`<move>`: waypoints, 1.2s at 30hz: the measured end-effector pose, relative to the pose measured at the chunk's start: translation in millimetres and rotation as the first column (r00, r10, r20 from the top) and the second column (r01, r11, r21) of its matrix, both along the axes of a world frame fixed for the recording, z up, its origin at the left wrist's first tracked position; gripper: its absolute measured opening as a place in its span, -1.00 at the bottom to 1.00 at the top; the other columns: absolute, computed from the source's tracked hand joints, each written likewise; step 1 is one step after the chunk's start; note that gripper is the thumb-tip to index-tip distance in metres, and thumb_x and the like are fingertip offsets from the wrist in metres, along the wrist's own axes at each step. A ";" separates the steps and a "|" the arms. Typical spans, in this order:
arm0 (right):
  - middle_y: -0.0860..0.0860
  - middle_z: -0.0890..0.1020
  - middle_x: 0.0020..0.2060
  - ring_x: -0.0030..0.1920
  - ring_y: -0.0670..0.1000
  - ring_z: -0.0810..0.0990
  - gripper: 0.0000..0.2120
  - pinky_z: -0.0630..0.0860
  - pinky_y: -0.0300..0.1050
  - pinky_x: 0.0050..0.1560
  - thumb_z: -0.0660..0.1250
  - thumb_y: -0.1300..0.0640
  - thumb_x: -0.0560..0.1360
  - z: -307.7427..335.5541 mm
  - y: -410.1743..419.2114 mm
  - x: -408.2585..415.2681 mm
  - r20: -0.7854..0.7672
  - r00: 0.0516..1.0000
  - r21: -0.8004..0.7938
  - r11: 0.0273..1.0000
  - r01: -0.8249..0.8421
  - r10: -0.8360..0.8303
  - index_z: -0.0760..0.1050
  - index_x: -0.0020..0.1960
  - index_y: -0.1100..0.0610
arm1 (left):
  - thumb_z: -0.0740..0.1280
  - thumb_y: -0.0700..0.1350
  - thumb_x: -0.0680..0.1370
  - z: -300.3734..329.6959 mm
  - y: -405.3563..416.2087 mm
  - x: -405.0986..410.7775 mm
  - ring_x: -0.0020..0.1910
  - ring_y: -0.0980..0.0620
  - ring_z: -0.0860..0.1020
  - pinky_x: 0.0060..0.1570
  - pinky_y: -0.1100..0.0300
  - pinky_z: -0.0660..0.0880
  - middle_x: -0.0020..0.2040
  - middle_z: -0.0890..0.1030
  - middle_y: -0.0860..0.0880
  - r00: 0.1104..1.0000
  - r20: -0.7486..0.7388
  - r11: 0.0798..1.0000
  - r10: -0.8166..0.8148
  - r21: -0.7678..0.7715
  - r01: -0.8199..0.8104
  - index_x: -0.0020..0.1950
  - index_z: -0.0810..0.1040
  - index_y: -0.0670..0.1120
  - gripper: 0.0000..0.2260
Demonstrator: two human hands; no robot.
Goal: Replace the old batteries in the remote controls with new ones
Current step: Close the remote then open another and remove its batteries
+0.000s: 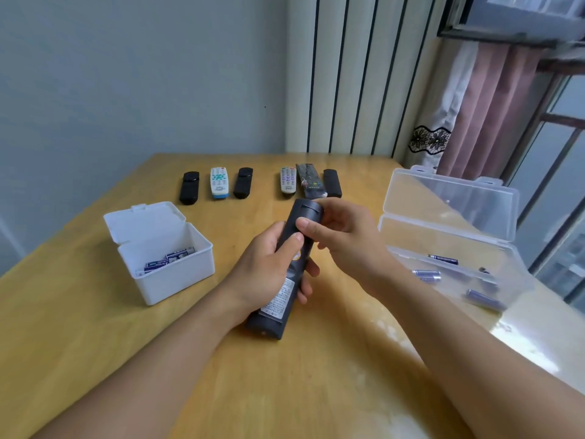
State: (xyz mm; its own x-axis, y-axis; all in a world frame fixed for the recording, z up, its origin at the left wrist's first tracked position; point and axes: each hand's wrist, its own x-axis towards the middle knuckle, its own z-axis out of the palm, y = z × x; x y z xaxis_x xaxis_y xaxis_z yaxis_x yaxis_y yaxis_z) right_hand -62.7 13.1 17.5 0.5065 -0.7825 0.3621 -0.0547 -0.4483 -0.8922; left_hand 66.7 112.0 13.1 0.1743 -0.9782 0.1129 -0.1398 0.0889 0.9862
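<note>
I hold a dark grey remote [278, 299] back side up over the middle of the wooden table [95, 327]. My left hand [269, 267] grips its body from the left, thumb lying on the back cover. My right hand [342, 236] grips its far end, thumb pressed on the battery cover near the top. A white label shows on the remote's lower back. A white open box [164, 248] at the left holds several blue batteries [169, 260]. A clear plastic box [452, 236] at the right holds several blue batteries [427, 275].
Several remotes lie in a row at the table's far side: black ones [189, 187], a white one [219, 182], a grey one [288, 180]. A wall, a ribbed panel and a curtain stand behind; a window is at the right.
</note>
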 end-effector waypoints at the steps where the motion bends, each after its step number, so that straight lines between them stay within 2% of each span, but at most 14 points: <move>1: 0.11 0.68 -0.20 -0.26 -0.08 0.57 -0.82 0.52 -0.17 -0.26 0.48 0.07 0.53 0.3 0.0 1.1 -0.001 1.000 -0.024 1.000 0.020 -0.020 0.61 0.07 0.13 | 0.16 -0.05 0.71 0.3 -0.7 1.0 -0.42 -0.13 0.60 -0.44 0.09 0.56 -0.24 0.66 -0.15 1.000 0.005 1.000 0.004 0.004 -0.004 0.22 0.47 -0.14 -0.79; 6: -0.02 0.71 -0.14 -0.10 -0.01 0.68 -0.77 0.63 -0.02 -0.11 0.44 0.00 0.55 -4.0 1.7 4.3 0.005 0.998 0.009 0.998 0.069 -0.069 0.59 0.17 0.02 | 0.19 0.00 0.69 -1.4 -5.7 2.0 -0.42 -0.12 0.60 -0.42 0.09 0.57 -0.27 0.63 -0.18 0.998 -0.050 0.998 0.027 0.060 -0.024 0.19 0.48 -0.13 -0.77; 9: -0.09 0.69 0.01 0.09 -0.09 0.64 -0.83 0.59 -0.12 0.07 0.43 0.05 0.56 -2.7 2.8 5.9 0.065 0.990 -0.048 0.990 0.132 -0.129 0.59 0.14 -0.02 | 0.22 0.01 0.68 -5.0 -7.4 0.5 -0.42 -0.12 0.58 -0.42 0.09 0.55 -0.27 0.61 -0.18 0.984 -0.168 0.987 0.056 0.159 -0.029 0.20 0.45 -0.17 -0.75; 11: -0.06 0.71 -0.08 -0.01 -0.11 0.67 -0.93 0.59 -0.22 0.00 0.38 0.12 0.59 6.8 4.5 2.8 0.153 0.974 -0.040 0.984 0.174 -0.166 0.62 0.07 0.04 | 0.22 -0.01 0.68 -5.7 -7.2 2.2 -0.42 -0.12 0.57 -0.43 0.09 0.54 -0.26 0.60 -0.20 0.964 -0.246 0.981 0.095 0.190 -0.048 0.21 0.44 -0.19 -0.74; 13: -0.01 0.73 -0.20 -0.16 -0.06 0.70 -0.95 0.64 -0.21 -0.12 0.38 0.16 0.60 15.5 4.3 -2.9 0.140 0.977 0.099 0.984 0.150 -0.163 0.62 0.02 0.11 | 0.19 -0.04 0.69 -4.8 -7.3 6.4 -0.43 -0.13 0.58 -0.45 0.12 0.54 -0.26 0.61 -0.22 0.951 -0.270 0.978 0.149 0.183 -0.101 0.21 0.45 -0.20 -0.76; 16: 0.14 0.72 -0.21 -0.24 0.10 0.73 -0.92 0.70 -0.09 -0.18 0.46 0.22 0.53 16.7 4.6 -8.8 -0.193 0.980 0.333 0.935 0.119 -0.056 0.63 0.01 0.19 | 0.17 -0.07 0.70 -2.7 -6.8 10.5 -0.43 -0.14 0.59 -0.45 0.12 0.55 -0.29 0.62 -0.21 0.940 -0.292 0.976 0.177 0.175 -0.129 0.22 0.45 -0.20 -0.78; 18: 0.18 0.71 -0.17 -0.24 0.10 0.74 -0.88 0.70 -0.08 -0.21 0.48 0.21 0.52 12.1 7.8 -9.2 -0.426 0.904 0.346 0.930 0.124 0.037 0.63 0.03 0.22 | 0.17 -0.08 0.70 -3.2 -7.0 11.3 -0.41 -0.14 0.59 -0.41 0.08 0.57 -0.28 0.62 -0.23 0.940 -0.298 0.979 0.166 0.164 -0.121 0.22 0.45 -0.19 -0.78; 19: 0.15 0.71 -0.15 -0.26 0.04 0.73 -0.86 0.68 -0.12 -0.24 0.48 0.17 0.52 9.7 9.4 -9.1 -0.532 0.846 0.255 0.958 0.130 0.027 0.63 0.05 0.19 | 0.16 -0.08 0.70 -2.6 -6.7 10.6 -0.39 -0.15 0.60 -0.40 0.07 0.58 -0.27 0.63 -0.23 0.946 -0.286 0.980 0.156 0.161 -0.113 0.23 0.46 -0.18 -0.79; 21: 0.00 0.70 -0.10 -0.23 -0.06 0.67 -0.81 0.63 -0.16 -0.20 0.46 0.03 0.53 7.7 10.9 -8.6 -0.694 0.692 -0.147 0.980 0.134 -0.199 0.62 0.10 0.06 | 0.16 -0.09 0.69 -0.9 -5.0 9.1 -0.37 -0.17 0.60 -0.40 0.07 0.58 -0.24 0.64 -0.26 0.952 -0.280 0.985 0.123 0.152 -0.082 0.24 0.46 -0.15 -0.80; 22: -0.07 0.68 -0.08 -0.18 -0.09 0.64 -0.80 0.60 -0.16 -0.14 0.44 0.00 0.54 9.0 13.3 -8.3 -0.665 0.666 -0.345 0.930 0.126 -0.337 0.62 0.13 0.01 | 0.17 -0.10 0.69 0.2 -4.0 7.9 -0.38 -0.16 0.61 -0.41 0.08 0.58 -0.22 0.63 -0.30 0.951 -0.292 0.988 0.101 0.145 -0.060 0.24 0.47 -0.15 -0.80; 23: -0.11 0.67 -0.07 -0.14 -0.11 0.62 -0.81 0.58 -0.19 -0.11 0.43 0.00 0.54 11.7 14.9 -8.7 -0.569 0.716 -0.448 0.883 0.142 -0.404 0.63 0.13 -0.01 | 0.17 -0.11 0.69 1.7 -3.0 6.7 -0.39 -0.15 0.61 -0.43 0.10 0.57 -0.19 0.63 -0.34 0.949 -0.305 0.990 0.082 0.138 -0.041 0.22 0.49 -0.14 -0.81; 26: -0.15 0.65 -0.06 -0.06 -0.18 0.60 -0.85 0.55 -0.28 -0.13 0.47 0.08 0.51 16.6 15.3 -9.8 -0.234 0.920 -0.417 0.887 0.196 -0.314 0.64 0.08 -0.01 | 0.16 -0.14 0.69 3.6 0.0 2.6 -0.43 -0.09 0.60 -0.47 0.15 0.53 -0.19 0.63 -0.30 0.954 -0.299 0.994 0.024 0.106 0.008 0.16 0.52 -0.08 -0.84; 32: -0.11 0.61 -0.01 -0.01 -0.16 0.59 -0.82 0.58 -0.32 -0.10 0.47 0.14 0.49 12.0 14.0 -6.7 -0.168 0.943 -0.443 0.877 0.187 -0.286 0.60 0.08 0.01 | 0.04 -0.07 0.70 -1.2 -1.9 -4.7 -0.40 -0.13 0.52 -0.43 0.12 0.49 -0.17 0.56 -0.30 0.956 -0.283 0.995 -0.074 0.045 0.090 0.21 0.42 -0.18 -0.74; 36: -0.09 0.62 -0.06 -0.03 -0.15 0.61 -0.90 0.58 -0.33 -0.11 0.46 0.16 0.51 13.0 13.4 -5.8 -0.160 0.944 -0.438 0.878 0.195 -0.289 0.59 -0.02 0.00 | 0.08 -0.10 0.71 -1.9 -1.6 -6.0 -0.40 -0.11 0.52 -0.44 0.12 0.50 -0.19 0.56 -0.28 0.961 -0.267 0.996 -0.066 0.041 0.080 0.22 0.43 -0.15 -0.79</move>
